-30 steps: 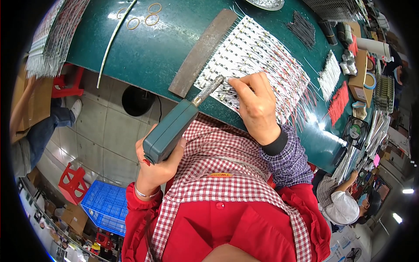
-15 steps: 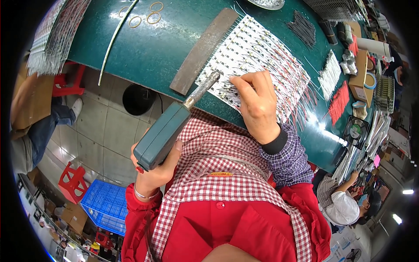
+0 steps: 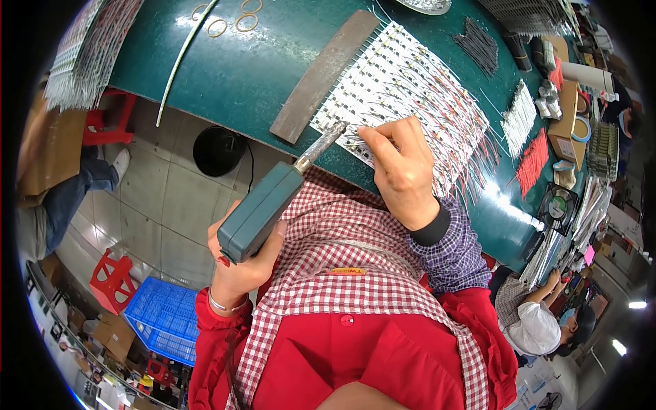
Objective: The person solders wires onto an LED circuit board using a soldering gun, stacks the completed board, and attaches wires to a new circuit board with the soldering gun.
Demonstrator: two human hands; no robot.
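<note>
"Holding what, on the left side?"

"The left hand (image 3: 240,277) has its fingers wrapped around a boxy, dark-green soldering tool (image 3: 261,213) with a scuffed metal barrel (image 3: 320,148). The barrel slants away from the body, toward the right fingertips."

"And the right hand (image 3: 403,174)?"

"Its thumb and index finger are drawn together at the tips; whatever they may pinch is too small to make out. The other fingers curl in behind."

"Where's the work?"

"Under those fingers and beyond them: a flat white sheet of small circuit boards (image 3: 362,82) with rows of black parts, its thin red and pale wires fanning out past the hand's right side. A long, flat brown bar (image 3: 324,78) lies along the sheet's left edge, left of the right fingertips and reaching farther out, on the dark-green tabletop (image 3: 225,82)."

"What's changed?"

"Half a second ago the barrel's tip stood farther left and farther out from the right fingertips. Now it has come back just beside them, over the sheet; I can't tell whether it touches. The right hand has kept its pose."

"Anything else nearby?"

"Well to the right of those fingers, a bundle of white strands (image 3: 519,116) and a bundle of red strands (image 3: 533,164)."
</note>
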